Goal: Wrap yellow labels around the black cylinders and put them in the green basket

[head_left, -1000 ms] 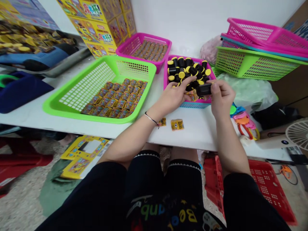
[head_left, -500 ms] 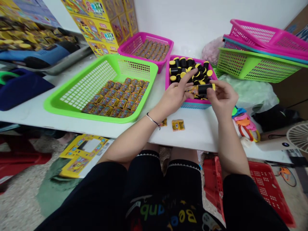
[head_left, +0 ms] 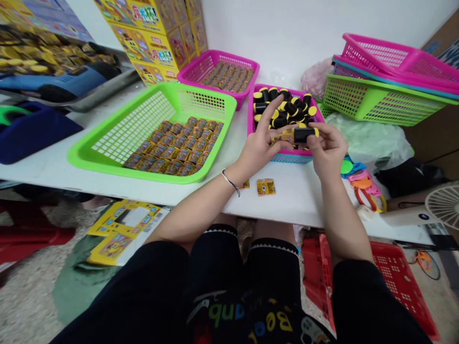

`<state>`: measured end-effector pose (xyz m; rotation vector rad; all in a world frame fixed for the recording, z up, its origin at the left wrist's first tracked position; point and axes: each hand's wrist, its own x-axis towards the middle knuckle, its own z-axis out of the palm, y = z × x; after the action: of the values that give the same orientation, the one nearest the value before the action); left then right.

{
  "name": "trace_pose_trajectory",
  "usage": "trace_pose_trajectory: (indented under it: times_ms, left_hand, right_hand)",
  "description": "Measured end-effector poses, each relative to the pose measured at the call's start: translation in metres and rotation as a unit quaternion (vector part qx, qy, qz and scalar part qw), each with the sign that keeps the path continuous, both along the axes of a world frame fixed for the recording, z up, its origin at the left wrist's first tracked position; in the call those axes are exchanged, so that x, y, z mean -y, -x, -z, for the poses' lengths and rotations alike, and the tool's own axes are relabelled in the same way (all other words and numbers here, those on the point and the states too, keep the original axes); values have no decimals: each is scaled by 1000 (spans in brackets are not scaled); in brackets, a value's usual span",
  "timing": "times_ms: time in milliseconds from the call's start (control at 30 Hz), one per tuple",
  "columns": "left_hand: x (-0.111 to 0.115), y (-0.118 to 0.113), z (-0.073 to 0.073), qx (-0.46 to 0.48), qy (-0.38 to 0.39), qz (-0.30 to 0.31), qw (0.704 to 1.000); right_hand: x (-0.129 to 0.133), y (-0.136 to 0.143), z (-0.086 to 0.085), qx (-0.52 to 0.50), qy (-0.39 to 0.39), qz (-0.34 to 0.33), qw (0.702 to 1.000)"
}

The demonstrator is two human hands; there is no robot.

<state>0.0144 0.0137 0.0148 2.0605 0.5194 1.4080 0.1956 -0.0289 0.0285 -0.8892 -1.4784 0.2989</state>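
Observation:
My right hand (head_left: 329,150) pinches a small black cylinder with a yellow cap (head_left: 301,135) by its capped end. Thumb and fingers of my left hand (head_left: 258,145) close on a yellow printed wrapper sleeve (head_left: 281,137), its index finger pointing up. The cylinder's left end meets the sleeve; how far it goes in, I cannot tell. Both hands are over the front of a pink basket (head_left: 250,119) filled with similar black, yellow-capped cylinders (head_left: 292,109). Flat yellow printed sleeves (head_left: 266,187) lie on the white table (head_left: 290,200) below, one partly hidden by my left forearm.
Left stands a green basket (head_left: 107,169) with rows of wrapped cylinders (head_left: 177,148). Behind it are another pink basket (head_left: 191,79) and stacked yellow boxes (head_left: 161,52). On the right are stacked baskets (head_left: 387,98), coloured bands (head_left: 364,179) and a fan (head_left: 444,203).
My left hand has shifted slightly left and down, its index finger now more upright. My right hand has moved slightly left with the cylinder. The grips look the same.

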Motion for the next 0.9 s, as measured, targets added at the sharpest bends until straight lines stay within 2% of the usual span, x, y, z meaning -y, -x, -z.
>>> trace_pose_trajectory:
  times_ms: [167, 367, 467, 633, 767, 900]
  left_hand:
    - [3, 3, 1, 17, -28, -16, 999]
    - [5, 2, 2, 16, -67, -39, 997]
    - [2, 4, 3, 0, -87, -47, 995]
    - [-8, 7, 9, -40, -131, -27, 990]
    - [-13, 7, 12, -12, -170, 12, 985]
    - [-13, 8, 11, -22, -139, 22, 990]
  right_hand:
    - [1, -5, -2, -4, 24, 7, 1000]
    - [3, -2, -9, -20, 48, -39, 998]
    - [6, 3, -10, -22, 79, -40, 996]
    - [6, 7, -8, -18, 138, -29, 990]
    - [5, 0, -8, 7, 143, 10, 990]
    - [6, -1, -10, 40, 127, 30, 991]
